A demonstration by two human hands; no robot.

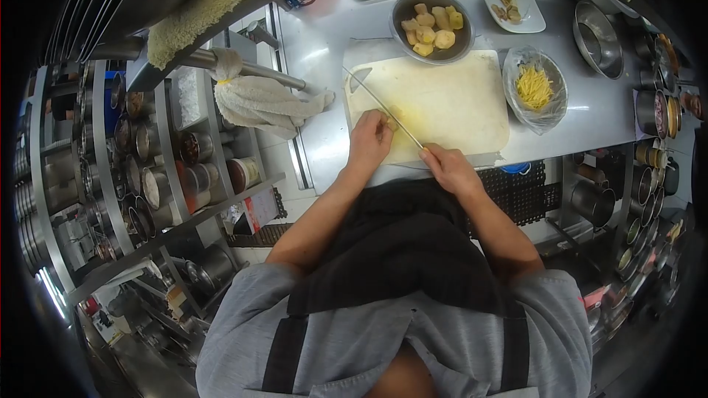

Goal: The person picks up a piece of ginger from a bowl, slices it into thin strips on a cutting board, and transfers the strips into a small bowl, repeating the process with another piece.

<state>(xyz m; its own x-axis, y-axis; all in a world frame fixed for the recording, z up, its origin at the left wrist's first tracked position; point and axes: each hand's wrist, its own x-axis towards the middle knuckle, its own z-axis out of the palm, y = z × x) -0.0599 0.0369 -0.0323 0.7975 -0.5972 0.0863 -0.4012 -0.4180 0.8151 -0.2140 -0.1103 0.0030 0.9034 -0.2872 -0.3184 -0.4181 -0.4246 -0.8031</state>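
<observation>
My right hand (448,167) is closed round the handle of a long knife (385,107), whose blade runs up and left over a white cutting board (464,107). Beside the blade, my left hand (371,138) has its fingers curled down on a small yellow piece (391,124), mostly hidden by the fingers. Wet yellow traces mark the board there. Behind the board, a metal bowl (399,11) holds several peeled yellow pieces. To the right, a plastic-lined bowl (558,96) contains thin yellow strips (534,87).
A square white dish (529,23) with small brownish pieces is at the back. An empty metal bowl (606,59) stands at the right. A towel (265,103) hangs from a rail on the left. Racks of pots flank the steel counter (313,155).
</observation>
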